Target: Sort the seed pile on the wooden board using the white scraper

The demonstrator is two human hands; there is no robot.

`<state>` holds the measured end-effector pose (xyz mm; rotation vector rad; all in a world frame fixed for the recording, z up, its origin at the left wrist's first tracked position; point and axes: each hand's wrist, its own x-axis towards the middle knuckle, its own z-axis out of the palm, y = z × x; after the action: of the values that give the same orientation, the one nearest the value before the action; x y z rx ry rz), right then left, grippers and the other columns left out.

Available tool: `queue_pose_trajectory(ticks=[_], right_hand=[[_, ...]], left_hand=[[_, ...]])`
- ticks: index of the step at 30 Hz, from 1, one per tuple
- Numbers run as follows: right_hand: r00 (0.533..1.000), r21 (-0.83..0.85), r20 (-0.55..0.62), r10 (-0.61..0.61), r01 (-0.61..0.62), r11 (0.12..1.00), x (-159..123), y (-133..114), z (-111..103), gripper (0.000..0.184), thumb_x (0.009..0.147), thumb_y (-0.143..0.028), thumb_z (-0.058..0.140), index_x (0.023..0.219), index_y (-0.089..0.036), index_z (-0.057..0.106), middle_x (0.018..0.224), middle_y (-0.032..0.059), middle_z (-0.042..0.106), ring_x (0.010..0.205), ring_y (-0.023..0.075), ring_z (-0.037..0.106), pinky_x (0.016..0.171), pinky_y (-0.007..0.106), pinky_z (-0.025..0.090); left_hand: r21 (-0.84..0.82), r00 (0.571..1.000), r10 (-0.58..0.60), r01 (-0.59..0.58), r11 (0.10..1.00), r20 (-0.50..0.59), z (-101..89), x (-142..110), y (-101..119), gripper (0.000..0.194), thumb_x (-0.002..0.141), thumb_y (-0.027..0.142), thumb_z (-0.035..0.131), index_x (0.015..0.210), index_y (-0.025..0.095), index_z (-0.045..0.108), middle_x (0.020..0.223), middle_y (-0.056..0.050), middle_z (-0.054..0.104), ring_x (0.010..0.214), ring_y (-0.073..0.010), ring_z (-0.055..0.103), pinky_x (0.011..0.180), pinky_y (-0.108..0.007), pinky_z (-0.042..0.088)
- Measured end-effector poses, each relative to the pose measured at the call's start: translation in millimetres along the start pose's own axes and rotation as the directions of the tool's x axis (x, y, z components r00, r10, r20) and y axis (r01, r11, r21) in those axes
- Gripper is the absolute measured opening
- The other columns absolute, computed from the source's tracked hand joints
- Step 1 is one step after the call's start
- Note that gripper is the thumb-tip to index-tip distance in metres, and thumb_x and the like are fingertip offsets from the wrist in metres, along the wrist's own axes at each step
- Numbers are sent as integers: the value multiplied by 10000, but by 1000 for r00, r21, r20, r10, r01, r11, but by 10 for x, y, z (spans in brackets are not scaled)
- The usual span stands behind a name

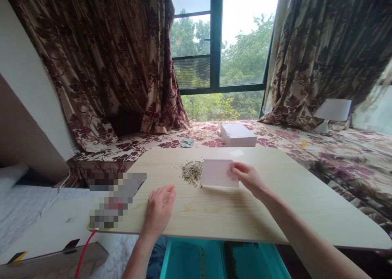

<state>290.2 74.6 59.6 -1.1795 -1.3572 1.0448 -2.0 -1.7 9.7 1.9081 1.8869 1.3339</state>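
Note:
My right hand (245, 175) pinches the right edge of a stiff white card (219, 173), which is tilted over the light wooden table (214, 215). The card's left edge is at a loose pile of small greenish and pale grains (192, 172), too small to name surely. Part of the pile may be hidden behind the card. Resting on the table to the left, my left hand (161, 205) holds nothing; its fingers are stretched out, near the pile but apart from it.
Below the table's front edge is a teal bin (192, 246) with two compartments. A blurred-out object (116, 201) lies at the table's left, a red cable (84, 252) below it. A white scrap (236, 152), a white box (239, 135) and a lamp (332, 109) stand farther back.

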Motion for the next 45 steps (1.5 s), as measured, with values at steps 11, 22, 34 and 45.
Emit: queue_pose_trajectory(ticks=[11, 22, 34, 45], right_hand=[[999, 25, -8, 31, -31, 999, -17, -87, 9, 223, 608, -290, 631, 768, -162, 720, 737, 41, 726, 620, 154, 617, 612, 280, 485], [998, -2, 20, 52, -52, 999, -85, -155, -72, 203, 606, -283, 635, 749, -163, 717, 722, 33, 717, 634, 156, 622, 617, 272, 482], [999, 0, 40, 31, -31, 1000, -111, -92, -19, 192, 602, -279, 615, 712, -159, 717, 697, 35, 709, 605, 152, 602, 578, 268, 464], [1000, -23, 5, -10, 10, 1000, -163, -85, 113, 216, 633, -277, 591, 753, -158, 724, 742, 45, 730, 655, 172, 632, 620, 280, 487]], left_hand=[[-14, 1000, -11, 11, 1000, 7, -6, 0, -7, 364, 865, 443, 430, 938, 197, 688, 1049, -85, 720, 1045, -247, 629, 998, -454, 439], [-8, 1000, -3, 3, 1000, 3, 1, -2, 3, 360, 865, 439, 432, 940, 197, 687, 1038, -84, 721, 1033, -247, 629, 983, -448, 441], [-12, 1000, -6, 7, 1000, 13, 7, 12, 8, 350, 859, 424, 434, 934, 200, 692, 1030, -86, 728, 1030, -255, 638, 977, -461, 442], [6, 1000, 14, -14, 1000, -1, 2, 3, 15, 350, 867, 414, 436, 946, 196, 699, 1035, -89, 730, 1026, -246, 636, 978, -438, 451]])
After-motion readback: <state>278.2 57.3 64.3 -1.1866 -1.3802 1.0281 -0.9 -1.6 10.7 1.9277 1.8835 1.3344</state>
